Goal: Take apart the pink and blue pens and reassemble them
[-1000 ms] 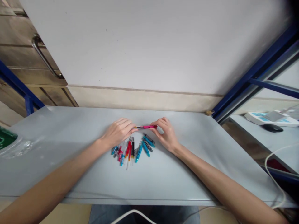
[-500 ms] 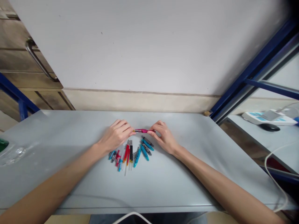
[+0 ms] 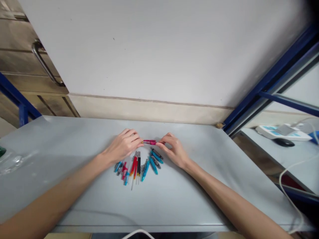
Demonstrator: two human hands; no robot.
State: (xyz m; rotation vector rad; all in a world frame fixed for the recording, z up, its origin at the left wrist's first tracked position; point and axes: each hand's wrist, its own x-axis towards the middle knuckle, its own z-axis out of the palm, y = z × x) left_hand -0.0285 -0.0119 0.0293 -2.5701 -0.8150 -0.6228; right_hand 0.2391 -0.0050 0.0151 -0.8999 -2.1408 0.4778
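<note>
Head view: left hand (image 3: pixel 126 144) grasps the left end of a slender pink plastic pen (image 3: pixel 150 142); right hand (image 3: pixel 173 150) grasps its right end. Pen lies between both hands, beyond red-barrelled refills (image 3: pixel 134 164) and turquoise pen barrels (image 3: pixel 145 170) on the smooth grey surface (image 3: pixel 189 202).
</note>
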